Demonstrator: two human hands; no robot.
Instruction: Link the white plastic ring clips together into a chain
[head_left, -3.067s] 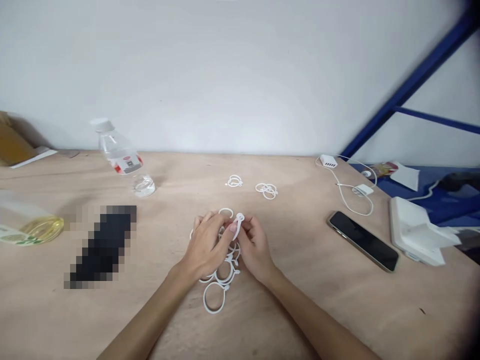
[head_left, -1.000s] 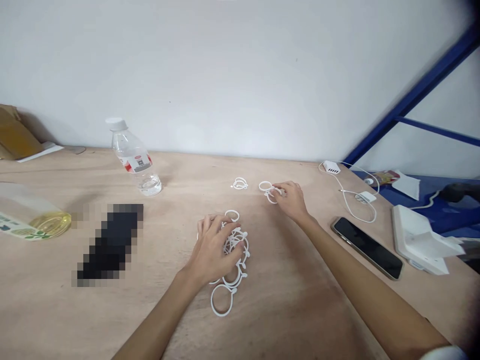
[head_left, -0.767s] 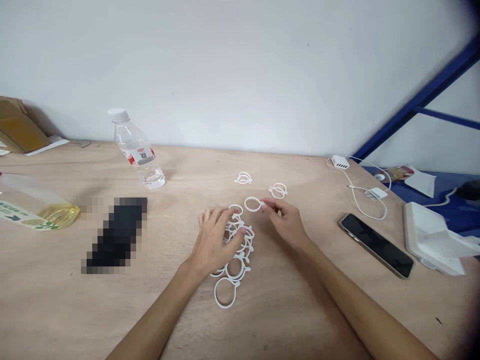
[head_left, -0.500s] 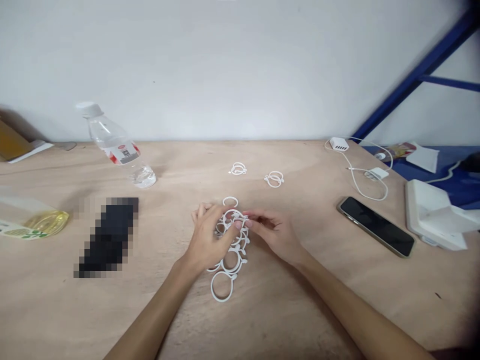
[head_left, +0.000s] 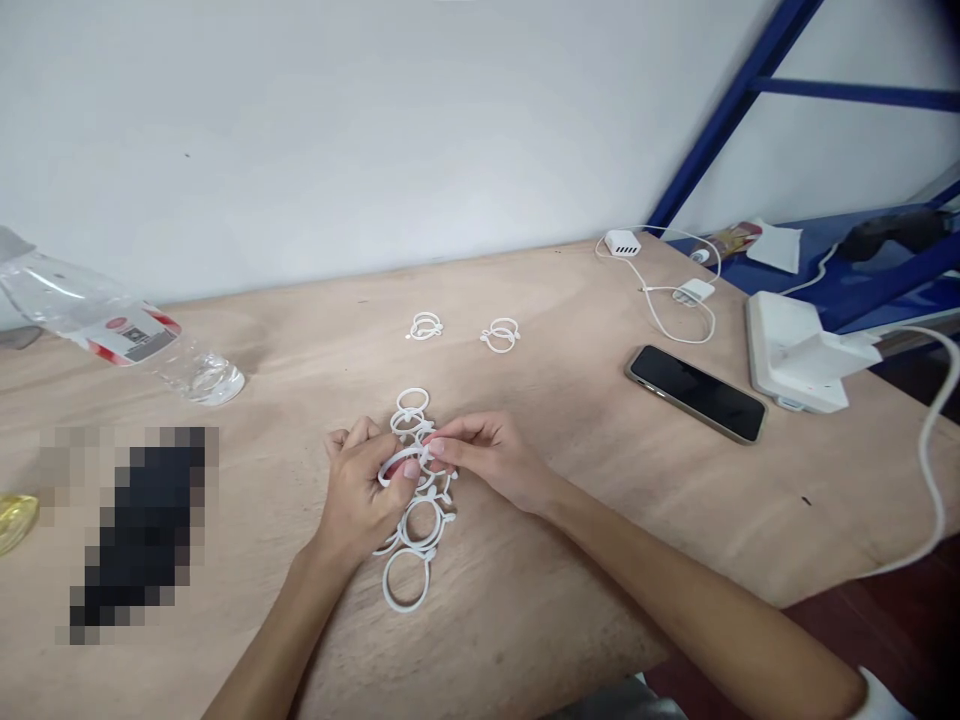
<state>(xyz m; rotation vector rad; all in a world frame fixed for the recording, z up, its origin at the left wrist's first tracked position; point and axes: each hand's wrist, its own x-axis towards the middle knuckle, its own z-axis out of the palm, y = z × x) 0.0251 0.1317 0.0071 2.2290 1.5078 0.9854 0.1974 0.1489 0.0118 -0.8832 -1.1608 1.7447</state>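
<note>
My left hand pinches a white plastic ring, like a curtain ring, between thumb and fingers. At the ring's right side, the thumb and fingertips of my right hand close on its small knob or catch. Under and around both hands lies a loose row of several more white rings, some overlapping. My left hand covers part of this row. Farther back on the table sit two small groups of similar rings, a left group and a right group.
A tilted-looking clear bottle stands at the left, behind a pixelated dark object. To the right are a phone, a white power adapter block and a charger with cable. A blue metal frame rises beyond.
The view has swung right, so the table things sit farther left. The ring between my hands has turned to a flatter angle, and both hands still grip it.
</note>
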